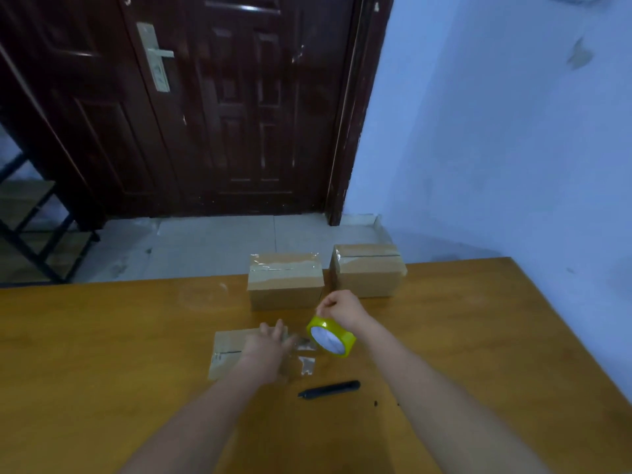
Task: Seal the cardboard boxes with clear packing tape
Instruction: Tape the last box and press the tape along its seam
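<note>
A small cardboard box (227, 350) lies on the wooden table (102, 354) in front of me. My left hand (268, 342) rests flat on its right part, fingers straight. A stretch of clear tape (301, 347) runs from the box toward a yellow tape roll (331, 338). My right hand (340, 307) grips that roll by its top edge, just right of the box. Two more cardboard boxes stand at the table's far edge, one (285, 282) in the middle and one (367, 270) to its right, both with clear tape across their tops.
A black utility knife (330, 388) lies on the table near me, below the tape roll. Small tape scraps (306, 364) lie beside the box. A dark wooden door (205, 104), a tiled floor and a blue wall (496, 131) are beyond the table.
</note>
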### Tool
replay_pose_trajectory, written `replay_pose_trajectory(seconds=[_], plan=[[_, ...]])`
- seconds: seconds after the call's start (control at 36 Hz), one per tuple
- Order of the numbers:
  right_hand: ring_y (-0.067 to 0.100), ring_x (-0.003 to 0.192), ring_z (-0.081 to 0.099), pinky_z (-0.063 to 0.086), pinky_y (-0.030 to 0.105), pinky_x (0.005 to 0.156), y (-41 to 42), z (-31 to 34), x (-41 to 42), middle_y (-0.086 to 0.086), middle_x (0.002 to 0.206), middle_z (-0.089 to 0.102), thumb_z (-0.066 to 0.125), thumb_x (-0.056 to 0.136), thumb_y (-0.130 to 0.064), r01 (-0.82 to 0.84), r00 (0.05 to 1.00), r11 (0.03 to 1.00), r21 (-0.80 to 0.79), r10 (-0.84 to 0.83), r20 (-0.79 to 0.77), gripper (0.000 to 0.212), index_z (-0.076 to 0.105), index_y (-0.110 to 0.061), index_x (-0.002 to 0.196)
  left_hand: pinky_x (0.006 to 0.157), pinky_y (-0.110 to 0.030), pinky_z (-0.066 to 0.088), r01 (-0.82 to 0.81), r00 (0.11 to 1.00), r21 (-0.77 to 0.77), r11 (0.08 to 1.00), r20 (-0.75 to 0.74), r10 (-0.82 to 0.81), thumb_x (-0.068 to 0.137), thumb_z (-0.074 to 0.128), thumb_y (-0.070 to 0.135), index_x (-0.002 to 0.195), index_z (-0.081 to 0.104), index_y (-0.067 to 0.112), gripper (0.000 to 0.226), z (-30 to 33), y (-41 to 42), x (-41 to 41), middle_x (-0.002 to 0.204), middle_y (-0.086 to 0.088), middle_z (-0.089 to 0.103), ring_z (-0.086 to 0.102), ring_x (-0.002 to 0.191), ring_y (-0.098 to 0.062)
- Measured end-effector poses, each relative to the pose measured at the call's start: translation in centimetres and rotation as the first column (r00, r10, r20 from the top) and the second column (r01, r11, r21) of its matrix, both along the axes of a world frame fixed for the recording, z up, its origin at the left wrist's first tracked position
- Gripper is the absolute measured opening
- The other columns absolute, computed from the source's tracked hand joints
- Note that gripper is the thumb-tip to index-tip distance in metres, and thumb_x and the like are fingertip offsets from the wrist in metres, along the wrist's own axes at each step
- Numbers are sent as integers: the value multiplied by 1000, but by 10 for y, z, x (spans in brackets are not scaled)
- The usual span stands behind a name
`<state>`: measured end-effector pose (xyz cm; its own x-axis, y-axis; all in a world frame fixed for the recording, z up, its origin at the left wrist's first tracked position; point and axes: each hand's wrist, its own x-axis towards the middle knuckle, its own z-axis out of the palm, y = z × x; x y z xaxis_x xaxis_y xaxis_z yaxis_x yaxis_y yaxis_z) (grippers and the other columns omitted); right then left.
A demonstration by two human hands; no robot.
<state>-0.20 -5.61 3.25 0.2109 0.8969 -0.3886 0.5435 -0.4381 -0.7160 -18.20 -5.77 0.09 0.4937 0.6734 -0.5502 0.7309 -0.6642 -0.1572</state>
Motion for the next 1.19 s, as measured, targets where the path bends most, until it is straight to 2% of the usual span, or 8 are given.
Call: replay_pose_trajectory(seconds=[0.11,0.22,0.33,0.53,0.72,0.94,1.08,1.19], plan=[[11,88,60,47,24,88,13,23,-6,14,99,72,65,80,0,-67,998,997,35,66,16,18,68,-10,66,105,-45,39,-124,977,-11,992,176,124,78,63,60,149,-14,35,108,12,9,-13,160,-1,-10,8,146,-29],[10,81,57,44,21,76,27,51,-8,3,79,69,65,81,1,-150,988,986,78,147,36,8,71,1,86,98,-40,42,-228,903,17,974,379,205,92,49,46,151,12,26,73,50,20,-15,159,4,10,24,141,-22],[6,67,54,40,9,62,37,83,-15,-2,69,60,66,81,2,-220,975,961,167,215,49,11,68,-5,88,86,-32,45,-500,502,-213,840,719,481,96,45,31,120,58,16,31,88,38,-11,120,-5,60,57,109,-26],[6,60,44,34,8,52,50,130,-38,-3,61,51,57,82,6,-257,965,908,332,225,132,16,68,4,93,71,-31,44,-339,6,-586,736,781,625,78,70,38,83,65,15,24,143,57,2,83,-9,64,57,79,-18],[10,72,55,48,31,76,58,176,-37,-10,68,59,62,82,-9,-331,940,853,405,261,219,14,66,-20,75,49,-22,42,-314,-151,-684,658,720,677,89,65,14,66,59,10,23,176,66,-4,64,-7,58,55,59,-18],[12,71,54,52,38,77,61,228,-41,-14,65,56,54,87,-13,-368,904,823,432,210,372,20,66,-25,77,51,-24,47,-412,-90,-517,750,843,531,84,63,14,67,58,14,18,227,75,8,62,-3,59,62,59,-18],[14,68,52,44,23,75,60,253,-33,4,71,56,55,93,-21,-241,968,831,501,241,67,57,35,-34,144,57,-33,48,-422,-104,-513,748,846,522,86,54,7,68,53,10,18,256,85,6,63,-8,57,57,56,-22],[20,104,62,47,33,97,53,278,-18,9,116,66,62,90,-33,-188,958,860,475,267,-103,55,43,-16,140,60,-37,56,-293,-238,-684,668,729,642,95,50,11,81,51,6,15,270,82,-1,76,-14,65,68,67,-31]])
